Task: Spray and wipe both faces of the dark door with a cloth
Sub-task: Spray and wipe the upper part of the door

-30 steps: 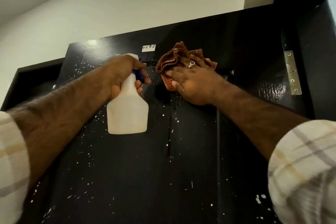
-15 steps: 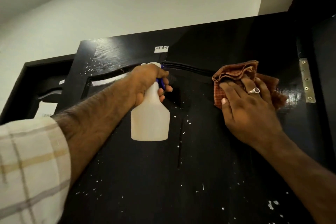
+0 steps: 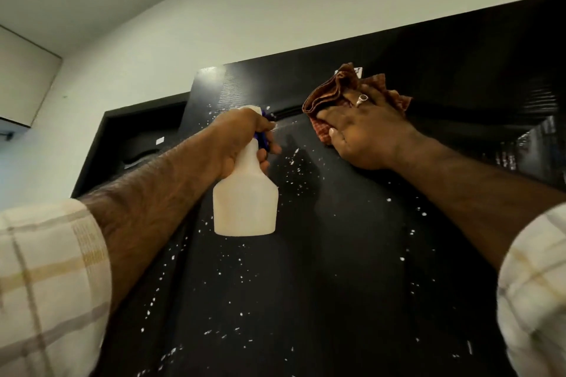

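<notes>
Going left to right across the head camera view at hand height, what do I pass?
Plaid left sleeve → left hand gripping the white plastic spray bottle → right hand pressing the reddish-brown checked cloth on the dark door → plaid right sleeve.

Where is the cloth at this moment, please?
In the head view, upper right of centre, the cloth is pressed against the dark door near its top by the right hand.
</notes>
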The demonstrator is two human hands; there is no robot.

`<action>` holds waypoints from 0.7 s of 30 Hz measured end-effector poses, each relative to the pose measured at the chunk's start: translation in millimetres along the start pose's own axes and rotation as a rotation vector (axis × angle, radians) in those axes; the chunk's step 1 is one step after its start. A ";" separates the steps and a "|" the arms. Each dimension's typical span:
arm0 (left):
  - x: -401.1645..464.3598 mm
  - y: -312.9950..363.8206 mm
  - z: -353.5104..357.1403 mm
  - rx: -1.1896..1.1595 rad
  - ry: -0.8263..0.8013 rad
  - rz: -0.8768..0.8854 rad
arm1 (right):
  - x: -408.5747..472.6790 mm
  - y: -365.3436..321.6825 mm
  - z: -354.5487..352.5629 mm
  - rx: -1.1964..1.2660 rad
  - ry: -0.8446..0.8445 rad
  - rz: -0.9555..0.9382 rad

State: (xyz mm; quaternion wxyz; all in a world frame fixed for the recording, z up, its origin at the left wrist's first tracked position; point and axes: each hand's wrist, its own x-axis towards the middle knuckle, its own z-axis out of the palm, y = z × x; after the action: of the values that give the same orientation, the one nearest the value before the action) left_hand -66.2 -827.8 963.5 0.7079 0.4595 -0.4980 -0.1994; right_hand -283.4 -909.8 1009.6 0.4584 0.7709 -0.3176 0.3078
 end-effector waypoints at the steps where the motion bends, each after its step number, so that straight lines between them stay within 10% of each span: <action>1: 5.6 -2.0 -11.3 0.007 0.000 0.001 | 10.5 -10.8 3.9 -0.008 -0.005 -0.012; 8: 38.6 2.7 -47.8 0.031 -0.057 0.024 | 44.0 -37.6 30.0 -0.164 -0.015 -0.060; 17: 73.7 15.3 -51.3 -0.056 -0.261 0.045 | 3.3 -0.8 23.0 -0.109 0.299 0.706; 21: 83.4 24.7 -58.5 -0.066 -0.295 0.063 | 47.6 -16.7 19.1 -0.089 0.269 0.749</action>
State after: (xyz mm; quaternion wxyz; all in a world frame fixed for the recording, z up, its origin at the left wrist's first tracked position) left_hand 16.8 -850.8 1023.2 0.6477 0.3856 -0.6041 -0.2587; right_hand -238.0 -930.6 1030.1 0.3848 0.5340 -0.5268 0.5378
